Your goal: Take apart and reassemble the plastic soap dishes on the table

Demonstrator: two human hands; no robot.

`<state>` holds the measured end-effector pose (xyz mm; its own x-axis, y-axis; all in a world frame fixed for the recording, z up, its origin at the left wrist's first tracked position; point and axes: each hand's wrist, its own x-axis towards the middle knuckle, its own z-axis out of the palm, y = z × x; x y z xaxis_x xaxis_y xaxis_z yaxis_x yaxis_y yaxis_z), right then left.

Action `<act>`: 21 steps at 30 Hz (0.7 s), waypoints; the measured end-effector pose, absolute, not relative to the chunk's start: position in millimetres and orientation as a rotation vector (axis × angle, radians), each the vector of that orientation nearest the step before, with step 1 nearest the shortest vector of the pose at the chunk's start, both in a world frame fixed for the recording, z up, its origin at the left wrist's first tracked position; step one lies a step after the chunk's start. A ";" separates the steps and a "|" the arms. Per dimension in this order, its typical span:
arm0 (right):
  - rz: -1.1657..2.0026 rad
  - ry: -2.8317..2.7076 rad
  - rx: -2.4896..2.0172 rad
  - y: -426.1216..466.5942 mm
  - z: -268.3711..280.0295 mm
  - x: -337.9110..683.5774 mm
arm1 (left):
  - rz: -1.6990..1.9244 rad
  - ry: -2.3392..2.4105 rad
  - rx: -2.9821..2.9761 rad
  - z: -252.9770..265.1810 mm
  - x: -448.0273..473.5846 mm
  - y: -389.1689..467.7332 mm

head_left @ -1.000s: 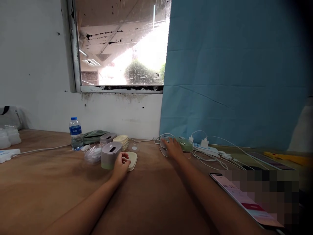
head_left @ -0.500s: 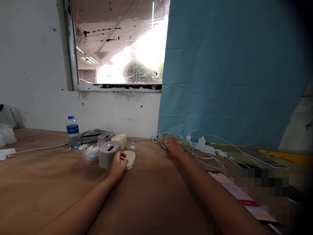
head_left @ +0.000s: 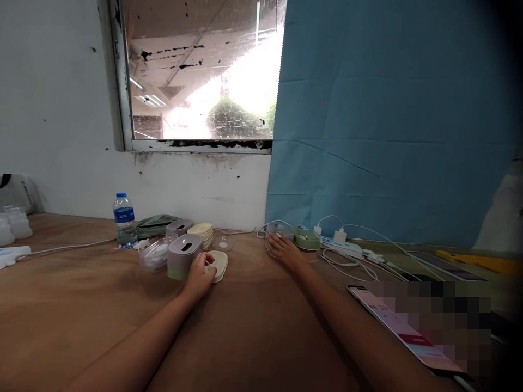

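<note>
My left hand [head_left: 200,273] rests by the two-tone lilac and green box [head_left: 184,257], which has a dark oval slot on top. Its fingers are curled in over the near-left part of a cream rounded lid [head_left: 221,265]; what they hold, if anything, is hidden. Farther right, my right hand [head_left: 288,253] reaches out with its fingers spread. They touch or hover just over a clear-covered greyish-lilac container [head_left: 279,231], partly hidden by them. Against that container's right side stands a similar green one [head_left: 306,238].
Behind the box are stacked cream lids [head_left: 201,233], another lilac box [head_left: 180,226] and clear plastic covers [head_left: 154,253]. A water bottle [head_left: 125,222] stands near the wall. At right lie a power strip [head_left: 342,247] with white cables and a phone [head_left: 404,329].
My right hand has lowered and drawn slightly back at the lilac container, showing more of its top and the green one. My left hand stays by the cream lid. The view has shifted a little.
</note>
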<state>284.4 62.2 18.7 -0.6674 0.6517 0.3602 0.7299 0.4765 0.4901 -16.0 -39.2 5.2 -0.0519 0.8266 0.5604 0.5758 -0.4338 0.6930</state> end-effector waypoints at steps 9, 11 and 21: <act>-0.967 -2.551 -1.223 77.4 16.3 277.5 | 1.336 1.500 2.156 5.6 -21.0 -36.3; -0.951 -2.535 -1.230 81.0 13.8 276.9 | 1.258 1.512 2.212 6.4 -21.3 -36.8; -0.796 -2.106 -1.381 44.3 7.8 282.9 | 1.009 1.533 2.286 6.3 -26.3 -35.9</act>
<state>282.9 44.3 7.8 -0.3641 0.6376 0.6788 0.9273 0.3163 0.2003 -26.3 -35.9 6.3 0.2246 0.8784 0.4219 0.7347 -0.4370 0.5188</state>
